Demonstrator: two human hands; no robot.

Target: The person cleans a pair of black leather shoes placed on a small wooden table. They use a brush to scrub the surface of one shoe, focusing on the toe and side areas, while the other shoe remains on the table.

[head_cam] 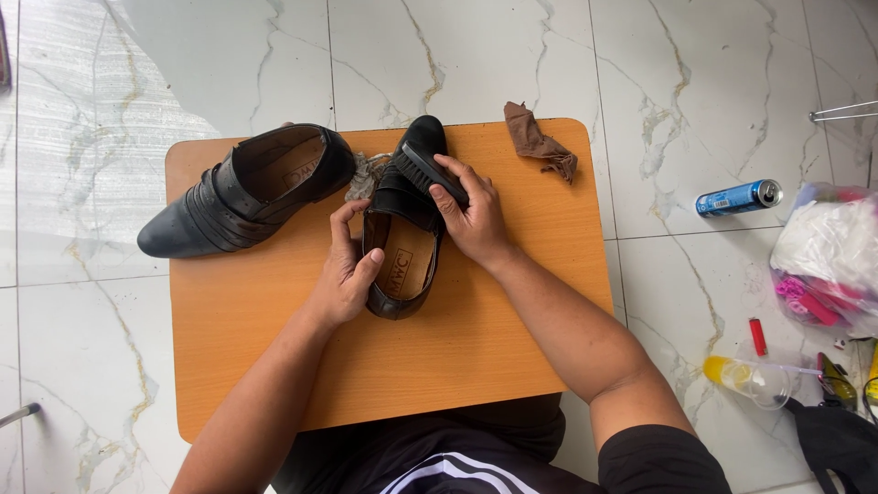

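Observation:
A black leather shoe (400, 261) lies on the small orange table (274, 357), toe pointing away from me. My left hand (346, 265) grips its left side near the opening. My right hand (471, 215) holds a black shoe brush (425, 169) pressed against the shoe's upper near the toe. The second black shoe (242, 192) lies on its side at the table's left, its toe hanging past the edge. A grey rag (366, 172) is bunched between the two shoes.
A brown cloth (540, 142) lies at the table's far right corner. On the marble floor to the right are a blue can (739, 197), a red lighter (757, 336), a plastic cup with yellow liquid (750, 377) and a plastic bag (828, 256).

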